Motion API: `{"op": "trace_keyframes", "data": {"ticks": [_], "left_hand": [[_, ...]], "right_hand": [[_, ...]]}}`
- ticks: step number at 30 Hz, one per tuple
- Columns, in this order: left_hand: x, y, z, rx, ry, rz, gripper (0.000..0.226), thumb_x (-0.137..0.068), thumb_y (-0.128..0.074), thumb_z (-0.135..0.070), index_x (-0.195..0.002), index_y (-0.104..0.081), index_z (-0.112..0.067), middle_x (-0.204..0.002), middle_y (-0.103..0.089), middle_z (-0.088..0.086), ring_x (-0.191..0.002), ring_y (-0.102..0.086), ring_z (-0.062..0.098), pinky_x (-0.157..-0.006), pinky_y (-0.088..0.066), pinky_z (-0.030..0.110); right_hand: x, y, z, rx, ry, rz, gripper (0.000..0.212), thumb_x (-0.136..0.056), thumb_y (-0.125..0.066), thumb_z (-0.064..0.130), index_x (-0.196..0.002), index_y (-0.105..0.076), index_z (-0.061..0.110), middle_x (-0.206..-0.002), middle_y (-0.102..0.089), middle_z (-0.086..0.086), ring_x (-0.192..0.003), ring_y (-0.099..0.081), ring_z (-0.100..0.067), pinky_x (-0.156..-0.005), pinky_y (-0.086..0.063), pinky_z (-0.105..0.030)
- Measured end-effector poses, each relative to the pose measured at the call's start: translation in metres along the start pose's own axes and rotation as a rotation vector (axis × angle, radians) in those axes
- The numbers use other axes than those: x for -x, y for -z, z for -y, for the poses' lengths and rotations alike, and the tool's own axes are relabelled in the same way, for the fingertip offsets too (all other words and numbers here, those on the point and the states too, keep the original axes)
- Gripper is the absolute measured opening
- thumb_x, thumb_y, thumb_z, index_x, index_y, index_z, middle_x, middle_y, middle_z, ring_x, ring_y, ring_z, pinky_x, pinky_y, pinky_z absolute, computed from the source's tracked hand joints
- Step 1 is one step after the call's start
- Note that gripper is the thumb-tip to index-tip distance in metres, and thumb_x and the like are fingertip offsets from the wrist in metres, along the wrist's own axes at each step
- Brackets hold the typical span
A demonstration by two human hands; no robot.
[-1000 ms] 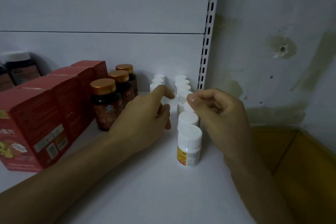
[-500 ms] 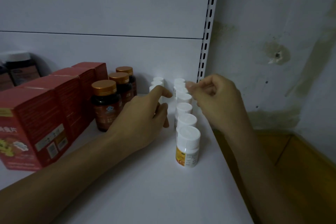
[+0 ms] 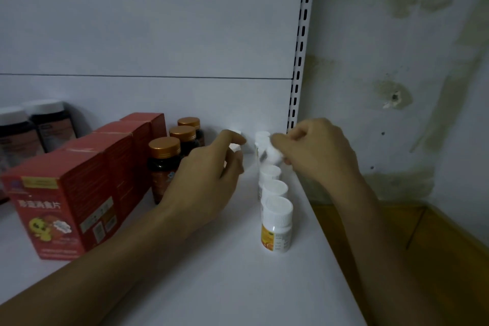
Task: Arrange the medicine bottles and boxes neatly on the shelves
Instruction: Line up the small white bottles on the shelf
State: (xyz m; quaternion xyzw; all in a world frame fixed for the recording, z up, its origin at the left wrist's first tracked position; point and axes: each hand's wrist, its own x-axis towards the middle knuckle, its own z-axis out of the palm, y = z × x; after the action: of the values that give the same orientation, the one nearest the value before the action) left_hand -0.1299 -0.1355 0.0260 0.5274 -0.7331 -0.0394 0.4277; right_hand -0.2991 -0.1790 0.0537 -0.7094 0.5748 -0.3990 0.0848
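My right hand (image 3: 317, 152) pinches the held bottle (image 3: 270, 152), a small white one, between thumb and fingertips. It is blurred, but it looks clear of the shelf (image 3: 225, 286), with its long axis tipped off upright.

I take the front bottle (image 3: 276, 222) of the right-hand row as my marker. The held bottle is straight behind it, past two more white caps and above the line of the row. The rear bottle (image 3: 262, 136) stands just behind the held one. I judge that the slot I want is the gap directly under the held bottle. The move is then short: bring the axis upright and go down, keeping to the line that runs back from the front bottle.

My right hand is plainly the nearer one for this. My left hand (image 3: 209, 174) sits behind and to the left of the front bottle, with fingers curled round the left-row bottle (image 3: 235, 146). My fingers hide most of that bottle.
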Motion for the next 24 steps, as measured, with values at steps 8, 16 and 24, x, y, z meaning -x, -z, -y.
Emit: {"op": "trace_keyframes", "data": {"ticks": [8, 16, 24], "left_hand": [[0.001, 0.007, -0.015, 0.194, -0.168, -0.085, 0.057, -0.088, -0.032, -0.061, -0.137, -0.043, -0.034, -0.102, -0.063, -0.02, -0.093, -0.062, 0.002, -0.075, -0.05, 0.017], [-0.006, 0.01, -0.017, 0.142, -0.377, -0.181, 0.032, -0.091, -0.051, -0.035, -0.121, -0.05, -0.023, -0.104, -0.063, -0.016, -0.089, -0.064, 0.007, -0.071, -0.053, 0.021], [-0.008, 0.012, -0.012, 0.024, -0.408, -0.209, 0.044, -0.086, -0.055, -0.039, -0.127, -0.041, -0.028, -0.11, -0.053, -0.023, -0.091, -0.06, 0.003, -0.074, -0.052, 0.016]], "right_hand": [[0.037, 0.004, 0.009, -0.926, 0.099, -0.187, 0.024, -0.09, -0.055, 0.004, -0.086, -0.065, 0.025, -0.076, -0.068, 0.018, -0.063, -0.066, -0.001, -0.049, -0.047, -0.009], [0.044, -0.007, 0.004, -0.993, 0.199, -0.215, 0.022, -0.082, -0.053, 0.026, -0.102, -0.062, 0.029, -0.084, -0.07, 0.023, -0.076, -0.068, -0.004, -0.056, -0.048, -0.009], [0.044, -0.014, -0.002, -1.042, 0.26, -0.227, 0.033, -0.077, -0.058, 0.035, -0.109, -0.061, 0.026, -0.098, -0.071, 0.006, -0.087, -0.069, -0.01, -0.068, -0.052, -0.014]]}}
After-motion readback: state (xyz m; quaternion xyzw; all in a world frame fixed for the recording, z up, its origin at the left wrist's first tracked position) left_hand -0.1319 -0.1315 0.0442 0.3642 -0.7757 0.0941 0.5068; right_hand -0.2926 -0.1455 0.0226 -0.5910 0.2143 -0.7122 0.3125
